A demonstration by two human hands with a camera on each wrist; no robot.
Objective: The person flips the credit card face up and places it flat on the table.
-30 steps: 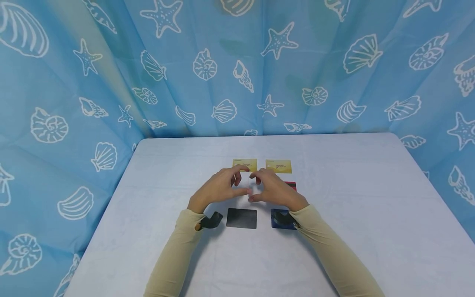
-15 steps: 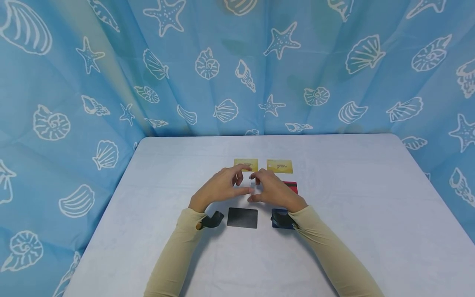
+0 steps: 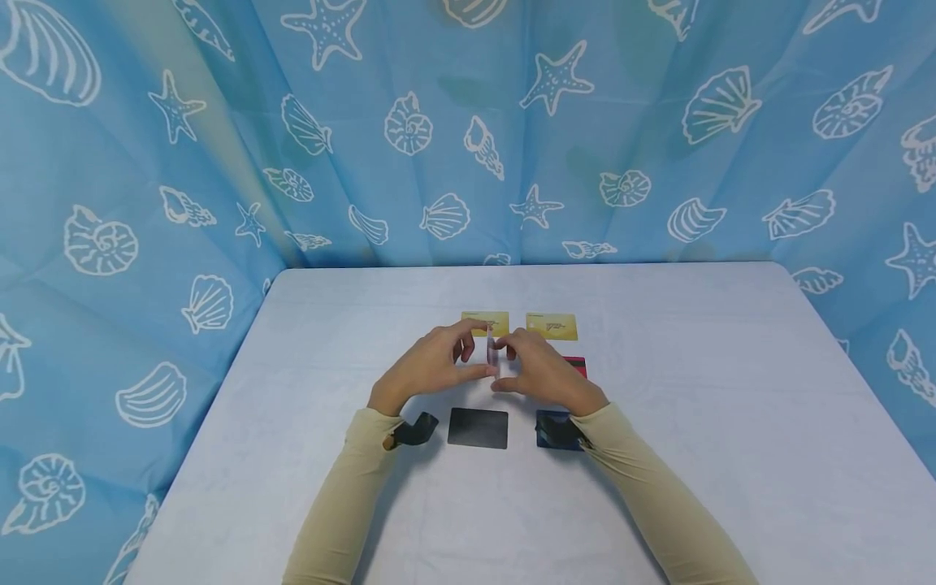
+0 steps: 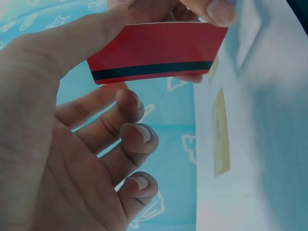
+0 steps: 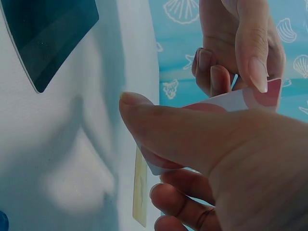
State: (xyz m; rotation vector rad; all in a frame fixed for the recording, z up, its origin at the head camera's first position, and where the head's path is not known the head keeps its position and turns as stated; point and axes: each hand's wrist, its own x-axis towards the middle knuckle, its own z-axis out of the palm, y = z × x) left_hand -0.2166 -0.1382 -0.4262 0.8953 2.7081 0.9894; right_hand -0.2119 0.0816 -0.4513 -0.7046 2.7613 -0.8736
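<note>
Over the middle of the table both hands hold one bank card point(image 3: 492, 351) on its edge. My left hand point(image 3: 431, 361) pinches one end between thumb and index finger, its other fingers loosely bent. At the opposite end, my right hand point(image 3: 544, 370) grips the card with its thumb and fingers. The left wrist view shows the card's red face point(image 4: 159, 48) with a black magnetic stripe; the right wrist view shows its other face point(image 5: 224, 102), white with pink-red shapes. The right thumb covers part of that face.
Two yellow cards point(image 3: 552, 327) point(image 3: 478, 318) lie behind the hands on the white table point(image 3: 695, 366). A red striped card point(image 3: 578, 364) is partly hidden by the right hand. Nearer lie a black card point(image 3: 478, 428) and a blue card point(image 3: 547, 439). A shell-patterned curtain point(image 3: 439, 146) hangs behind.
The card between the hands has turned slightly, so a thin strip of its face shows now. Both hands stay nearly in place and keep their hold.
</note>
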